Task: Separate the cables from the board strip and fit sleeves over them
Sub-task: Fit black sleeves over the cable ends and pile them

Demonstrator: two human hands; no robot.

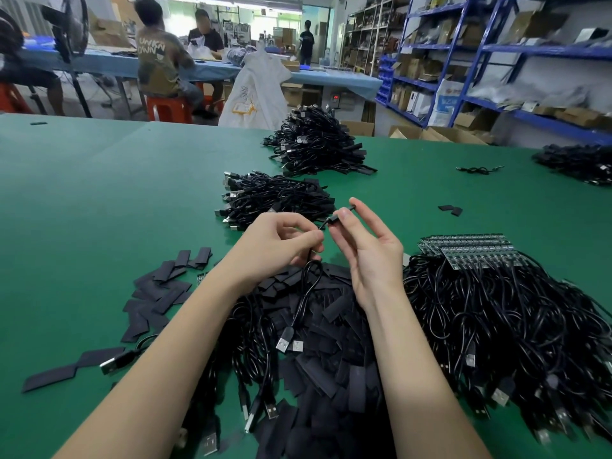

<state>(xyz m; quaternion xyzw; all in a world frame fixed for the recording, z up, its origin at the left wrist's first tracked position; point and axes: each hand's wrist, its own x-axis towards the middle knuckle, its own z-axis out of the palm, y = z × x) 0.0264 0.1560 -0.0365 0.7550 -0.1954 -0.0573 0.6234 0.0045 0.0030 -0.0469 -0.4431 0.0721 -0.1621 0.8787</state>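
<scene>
Nearest the camera, a heap of flat black sleeves [334, 369] lies on the green table [99, 200], spilling to the left as loose single pieces. USB plugs and black leads are mixed in among them.

Just above this heap both hands work in mid-air. The left hand [278, 246] has its fingers curled, thumb and forefinger pinching a black cable [306, 293] near its upper end. The cable loops below the hand and hangs down to two USB plugs [290, 343] that rest on the sleeve heap. The right hand [371, 250] is turned palm inward, thumb and forefinger pinching a small black sleeve [332, 220] at the cable's tip, while the other fingers stand loosely spread. The two hands are near each other, the sleeve end bridging the gap between them.

To the right, a large tangle of black cables [496, 319] remains attached to a board strip [463, 248], which lies on the table at the far edge of that tangle.

Beyond the hands sits a pile of cables [275, 200], and farther back a taller pile [314, 144]. Two loose sleeves [451, 210] lie apart to the right. Another cable pile [576, 160] sits at the far right edge.

In the background, people sit at a blue table [212, 69], and blue shelving [496, 61] holds cartons.
</scene>
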